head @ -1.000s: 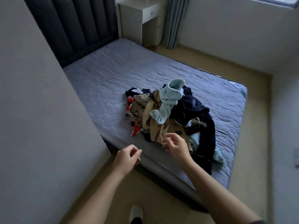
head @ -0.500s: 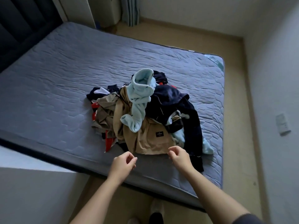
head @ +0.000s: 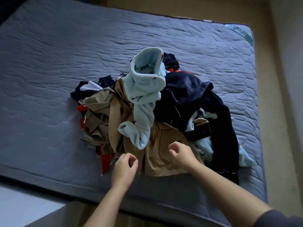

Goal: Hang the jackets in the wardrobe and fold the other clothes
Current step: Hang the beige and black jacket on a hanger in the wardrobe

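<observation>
A heap of clothes lies on the grey quilted mattress [head: 49, 79]. On top is a light blue fleece garment [head: 144, 89]. Under it spreads a tan jacket [head: 159, 158] with a small black label. A dark navy garment [head: 193, 95] covers the right side, and olive [head: 96, 115] and red [head: 105, 163] pieces show at the left. My left hand [head: 125, 167] hovers over the heap's near edge, fingers loosely curled, holding nothing. My right hand [head: 182, 156] hangs over the tan jacket, fingers also loosely curled and empty.
The mattress's near edge [head: 65, 184] runs just below my hands. Tan floor [head: 278, 79] borders the bed on the right and at the far end. A pale surface [head: 24, 207] sits at the lower left.
The view has closed in on the bed and tilted down. Both hands have moved forward from the mattress edge to above the tan jacket, still empty.
</observation>
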Motion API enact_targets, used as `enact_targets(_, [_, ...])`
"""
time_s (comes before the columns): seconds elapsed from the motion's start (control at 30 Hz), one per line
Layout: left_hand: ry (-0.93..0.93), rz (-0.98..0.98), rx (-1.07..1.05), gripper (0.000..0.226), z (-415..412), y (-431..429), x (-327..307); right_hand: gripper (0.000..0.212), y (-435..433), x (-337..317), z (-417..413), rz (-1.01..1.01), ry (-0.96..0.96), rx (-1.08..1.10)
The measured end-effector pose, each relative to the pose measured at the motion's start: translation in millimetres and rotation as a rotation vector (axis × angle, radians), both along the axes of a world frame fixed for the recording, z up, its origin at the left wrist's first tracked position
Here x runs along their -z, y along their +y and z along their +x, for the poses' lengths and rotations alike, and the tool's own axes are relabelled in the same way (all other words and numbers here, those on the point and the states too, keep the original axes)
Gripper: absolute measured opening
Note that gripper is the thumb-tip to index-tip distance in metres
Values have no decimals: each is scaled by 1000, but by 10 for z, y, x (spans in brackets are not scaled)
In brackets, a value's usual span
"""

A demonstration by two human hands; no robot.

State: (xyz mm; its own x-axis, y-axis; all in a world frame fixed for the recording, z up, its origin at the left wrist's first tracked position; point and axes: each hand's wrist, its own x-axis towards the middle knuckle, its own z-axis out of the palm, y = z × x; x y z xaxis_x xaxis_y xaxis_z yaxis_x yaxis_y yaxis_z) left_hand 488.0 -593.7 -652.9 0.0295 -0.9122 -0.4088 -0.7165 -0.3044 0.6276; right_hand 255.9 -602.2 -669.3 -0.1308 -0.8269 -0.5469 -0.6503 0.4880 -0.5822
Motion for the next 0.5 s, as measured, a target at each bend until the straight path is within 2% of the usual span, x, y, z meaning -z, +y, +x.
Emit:
enact_targets(0.03, [-1,-38,-12,5,51,-108,74,18,-96,74,59,-3,-3,15])
enact_targets(0.1, [-27,-90,-44,14,165,-349,204,26,-296,213,201,-24,-39,73])
enact_targets(0.17, [-67,-108,-90,27,307,-598,328,54,-531,319,371,-33,-184,187])
enact_targets(0.23, [-112,-97,-106,46,475,-809,465,91,-811,349,568,-33,-461,296])
enact_targets(0.3, [-75,-32,-104,66,605,-981,599,111,-1079,381,773,-74,-650,342])
enact_targets(0.33, [-2,11,-116,71,632,-1061,663,111,-1191,403,864,-96,-627,329])
enact_targets(0.4, [148,110,-146,65,646,-1175,802,91,-1328,412,1000,-102,-394,218])
enact_targets(0.43, [154,168,-136,54,634,-1215,866,75,-1353,418,1018,-97,-256,136])
enact_targets(0.5, [49,211,-81,24,615,-1244,979,53,-1370,398,936,-145,-52,-9])
